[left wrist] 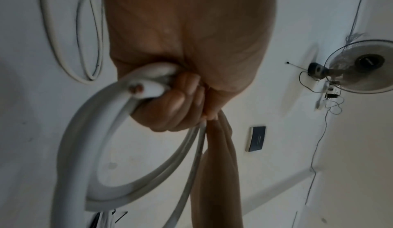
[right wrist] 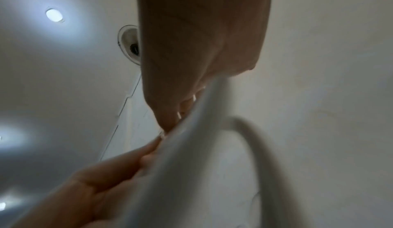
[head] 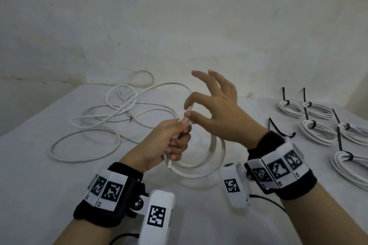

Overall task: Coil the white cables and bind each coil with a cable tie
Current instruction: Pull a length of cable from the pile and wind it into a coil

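Coiling a loose white cable in the air, with five bound coils already set aside.

We hold the growing coil of thick white round cable (head: 199,167) in our left hand (head: 165,141), its fingers curled tight round the gathered turns so the loops cannot spring apart — the cut end sticks out below the fist. Our right hand (head: 217,117) pinches the running length between thumb and forefinger, the other fingers spread, to guide the next turn into that grip. The uncoiled rest of the white cable (head: 111,113) sprawls over the white cloth-covered tabletop (head: 39,175), far left. The finished white coils with black ties (head: 318,127) lie well apart on the right, out of the way; a loose black cable tie (head: 278,128) waits near the right wrist — within easy reach, we judge, for binding this coil.
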`<action>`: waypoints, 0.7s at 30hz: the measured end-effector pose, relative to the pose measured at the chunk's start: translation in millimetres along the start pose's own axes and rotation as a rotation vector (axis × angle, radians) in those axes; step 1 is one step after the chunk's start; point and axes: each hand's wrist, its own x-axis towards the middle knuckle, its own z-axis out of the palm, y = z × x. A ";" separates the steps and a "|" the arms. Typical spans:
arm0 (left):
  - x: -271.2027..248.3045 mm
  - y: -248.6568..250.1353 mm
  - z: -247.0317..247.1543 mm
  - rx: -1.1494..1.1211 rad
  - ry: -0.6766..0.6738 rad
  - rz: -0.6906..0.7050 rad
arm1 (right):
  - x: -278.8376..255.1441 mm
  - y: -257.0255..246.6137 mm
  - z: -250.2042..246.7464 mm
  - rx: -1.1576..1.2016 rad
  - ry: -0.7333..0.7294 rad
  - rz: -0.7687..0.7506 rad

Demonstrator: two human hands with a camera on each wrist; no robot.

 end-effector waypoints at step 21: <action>-3.5 11.2 -5.6 -0.219 0.195 0.279 | -7.3 -1.2 6.1 0.524 0.053 0.226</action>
